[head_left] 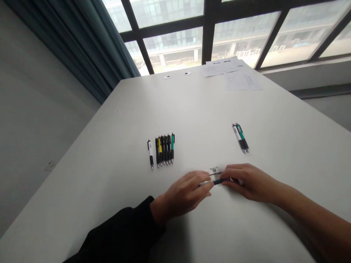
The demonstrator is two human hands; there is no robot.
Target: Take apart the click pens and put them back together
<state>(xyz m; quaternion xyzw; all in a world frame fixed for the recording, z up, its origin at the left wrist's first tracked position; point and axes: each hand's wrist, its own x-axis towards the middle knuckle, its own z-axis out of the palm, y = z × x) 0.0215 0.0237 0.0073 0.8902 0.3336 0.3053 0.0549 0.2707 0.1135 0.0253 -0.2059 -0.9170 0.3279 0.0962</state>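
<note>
Low in the middle of the table, my left hand and my right hand meet at a dark pen barrel. The left fingers close round one end, where a white part shows; the right fingertips pinch the other end. A thin dark rod spans the gap between the hands just above the barrel. Beyond it a small clear and metal piece lies on the table. Which hand, if either, holds the rod is unclear.
On the white table, a row of several black, yellow and green pens lies left of centre, beside a white pen. A white and a green pen lie at right. Papers and two small white discs are near the window.
</note>
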